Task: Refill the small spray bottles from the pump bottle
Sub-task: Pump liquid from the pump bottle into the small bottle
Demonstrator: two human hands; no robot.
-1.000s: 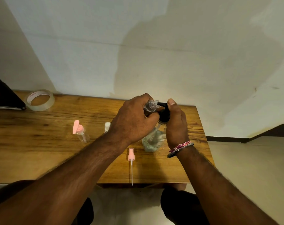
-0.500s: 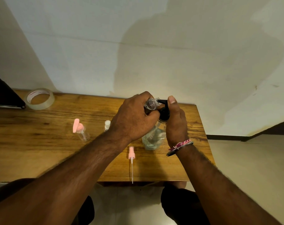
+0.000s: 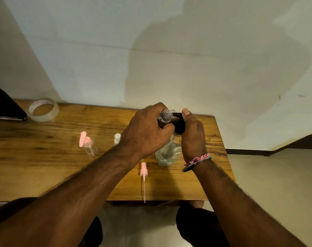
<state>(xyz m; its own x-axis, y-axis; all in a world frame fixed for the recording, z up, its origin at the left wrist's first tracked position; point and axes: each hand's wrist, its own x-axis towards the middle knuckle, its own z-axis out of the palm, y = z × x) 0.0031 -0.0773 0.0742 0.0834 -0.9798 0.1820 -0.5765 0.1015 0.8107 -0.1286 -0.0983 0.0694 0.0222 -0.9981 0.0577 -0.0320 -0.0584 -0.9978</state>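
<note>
where left grip (image 3: pixel 146 132) curls, spray bottle (image 3: pixel 166 116)

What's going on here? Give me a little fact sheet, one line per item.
left hand: grips a small clear bottle, tilted, its open neck at the pump's spout
right hand: wraps the pump bottle, thumb on its black pump head
pink sprayer with tube: lies loose on the wooden table
pink-capped bottle: stands left, cap flipped open
white-capped bottle: partly hidden behind left wrist
tape roll: far left corner
</note>
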